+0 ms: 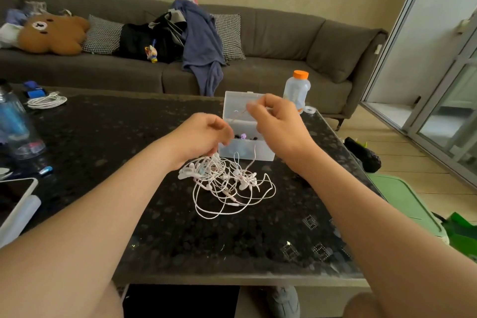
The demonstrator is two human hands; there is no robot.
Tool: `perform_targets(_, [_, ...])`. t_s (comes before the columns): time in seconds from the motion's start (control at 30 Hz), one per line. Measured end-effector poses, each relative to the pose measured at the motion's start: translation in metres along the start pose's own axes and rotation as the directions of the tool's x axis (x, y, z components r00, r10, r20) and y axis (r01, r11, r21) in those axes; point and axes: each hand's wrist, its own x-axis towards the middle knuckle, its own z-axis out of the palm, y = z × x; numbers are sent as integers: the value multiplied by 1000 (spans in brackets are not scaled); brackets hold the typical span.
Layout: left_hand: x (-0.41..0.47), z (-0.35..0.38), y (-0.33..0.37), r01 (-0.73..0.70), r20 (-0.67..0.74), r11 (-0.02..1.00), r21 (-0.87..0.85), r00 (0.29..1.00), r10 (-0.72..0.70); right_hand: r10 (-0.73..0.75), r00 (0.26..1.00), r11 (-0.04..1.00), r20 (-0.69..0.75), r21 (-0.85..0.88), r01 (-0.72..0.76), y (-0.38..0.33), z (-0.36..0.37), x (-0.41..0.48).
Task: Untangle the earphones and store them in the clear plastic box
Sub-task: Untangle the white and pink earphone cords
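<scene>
Plainly the earphones (227, 183) are far from sorted: they lie as a loose white knot of cords and buds on the dark table (180, 240), toward its right side and just in front of the clear plastic box (245, 150). The box stands near the far right edge with its lid tipped up and back, probably so that a freed pair can be dropped straight in; a few small dark and purple bits already show inside, too small to name. The left hand (204, 137) hangs over the top of the knot with its fingers curled down, gripping a bunch of cords, seemingly to anchor the mass. The right hand (273, 124) is raised in front of the lid, thumb and fingertips pinching a single cord that runs tight between the two hands, which looks like an attempt to draw one strand clear. Behind the box, at the far right corner, stands a bottle (296, 90) with an orange cap. A coiled white cable (46, 100) rests well apart at the far left corner.
</scene>
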Motion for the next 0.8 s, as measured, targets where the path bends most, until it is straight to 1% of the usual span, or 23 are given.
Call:
perform_targets(0.1, [-5, 0, -2, -18, 112, 1000, -2, 994, 18, -61, 989, 975, -132, 203, 87, -10, 5, -2])
perform_targets(0.17, [-6, 0, 2, -33, 174, 998, 52, 984, 23, -56, 967, 946, -247, 297, 130, -15, 8, -3])
perform_targets(0.27, [-9, 2, 4, -69, 279, 978, 195, 960, 12, 23, 916, 881, -400, 442, 170, -22, 9, -2])
perform_targets(0.33, [-10, 3, 2, -77, 321, 965, 249, 947, -7, 85, 881, 859, -466, 482, 172, -22, 8, -1])
perform_targets(0.43, [-7, 2, -4, -66, 318, 942, 328, 947, -44, 133, 825, 878, -549, 451, 158, -18, 6, -2])
perform_targets(0.5, [-8, 1, -5, -67, 330, 930, 361, 942, -60, 154, 803, 878, -576, 453, 156, -17, 4, -1])
perform_targets(0.57, [-11, 1, -4, -46, 351, 935, 351, 932, -86, 218, 786, 867, -579, 485, 117, -14, 0, 2])
perform_targets(0.63, [-11, -1, -3, 1, 349, 954, 299, 931, -110, 269, 775, 872, -571, 486, 56, -10, -4, 3])
perform_targets(0.7, [-11, -2, -1, 57, 347, 967, 250, 927, -144, 237, 784, 922, -574, 388, 5, -5, -7, 2])
perform_targets(0.8, [-11, -1, 1, 101, 347, 964, 248, 919, -186, 141, 857, 989, -495, 115, -96, 1, -8, -2])
